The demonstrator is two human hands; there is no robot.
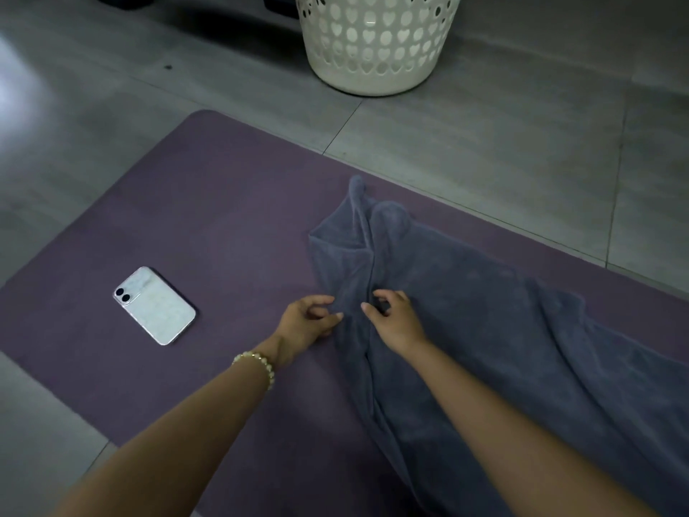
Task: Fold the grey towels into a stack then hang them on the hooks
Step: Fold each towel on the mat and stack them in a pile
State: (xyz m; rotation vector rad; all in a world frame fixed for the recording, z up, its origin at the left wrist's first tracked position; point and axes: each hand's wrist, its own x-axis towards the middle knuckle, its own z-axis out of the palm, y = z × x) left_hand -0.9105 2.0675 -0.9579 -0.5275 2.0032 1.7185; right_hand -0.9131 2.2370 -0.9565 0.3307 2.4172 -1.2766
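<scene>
Grey towel [484, 348] bunched on mat [186, 218], 3 o'clock of phone [154, 305]. Left grip [309, 319] pinching edge; right grip [395, 315] curled, hold unclear. Likely spreading; next, pull corners flat.

HEAD VIEW: A single wide-angle camera worn on the person's head looks forward and steeply down onto a purple mat [223, 225] spread on the tiled floor [484, 125]. Both forearms enter from the bottom edge. The left hand [307, 320] and right hand [397, 319] meet just below the frame's centre, close to the lens, at the grey towel [484, 330]. The far field reaches a white laundry basket [373, 50], cropped by the top edge. A phone [154, 305] lies left of centre on the mat.
</scene>
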